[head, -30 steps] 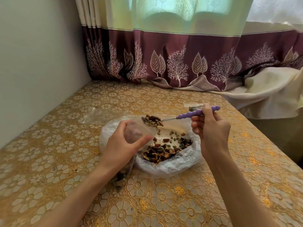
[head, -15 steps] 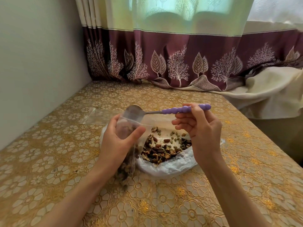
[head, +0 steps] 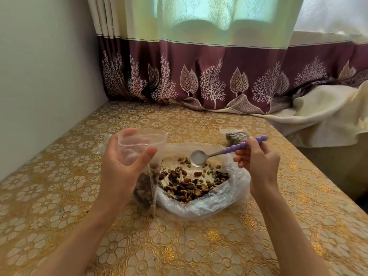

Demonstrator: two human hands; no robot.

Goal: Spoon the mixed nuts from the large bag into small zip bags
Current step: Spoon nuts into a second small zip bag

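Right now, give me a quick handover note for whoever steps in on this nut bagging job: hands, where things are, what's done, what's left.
Left hand: holds the small zip bag upright with its mouth open; the lower part holds nuts, the top is unfilled.
Right hand: grips the purple-handled spoon, bowl empty, hovering over the large bag.
Large bag lies open on the table with plenty of mixed nuts inside.
Done: one filled zip bag lies behind the spoon.
Left: scoop again, top up the held bag, seal it. An empty zip bag lies flat behind the left hand.
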